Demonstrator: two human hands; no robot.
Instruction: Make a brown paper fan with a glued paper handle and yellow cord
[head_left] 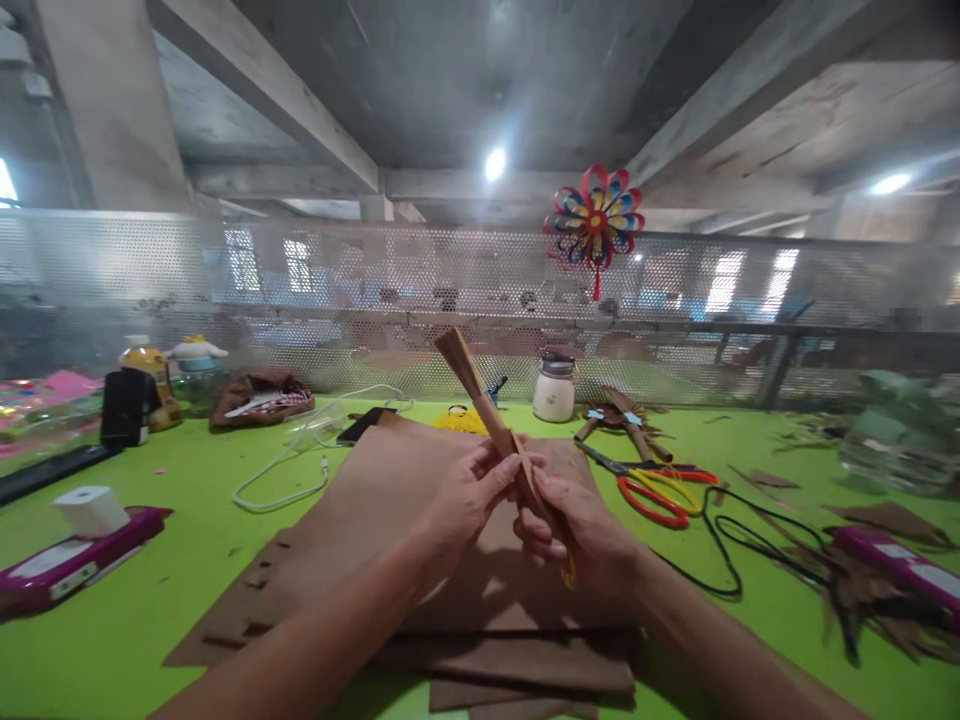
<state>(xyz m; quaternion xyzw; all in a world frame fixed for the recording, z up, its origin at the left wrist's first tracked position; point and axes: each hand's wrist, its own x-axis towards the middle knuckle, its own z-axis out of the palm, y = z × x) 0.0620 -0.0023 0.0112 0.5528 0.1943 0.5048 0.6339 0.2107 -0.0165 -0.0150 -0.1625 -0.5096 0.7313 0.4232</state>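
Both my hands hold a narrow rolled strip of brown paper (pixel 491 418), slanted up to the left, with a flared, finely cut upper end. My left hand (pixel 469 500) pinches it around its middle with thumb and fingers. Below and to the right, my right hand (pixel 581 520) has its fingers closed on the lower part, where a loose paper edge stands out. A bit of yellow shows under the right fingers; what it is I cannot tell. Beneath the hands lies a stack of brown paper sheets (pixel 360 520), small cuts along its left side.
Right of the paper lie orange-and-yellow-handled scissors (pixel 660 490), a black cord (pixel 731 570) and brown paper scraps (pixel 862 580). Behind stand a white jar (pixel 555 390) and finished-looking paper pieces (pixel 630 420). Leftward are a white cable (pixel 255 500), a purple power strip (pixel 82 560) and bottles (pixel 154 385).
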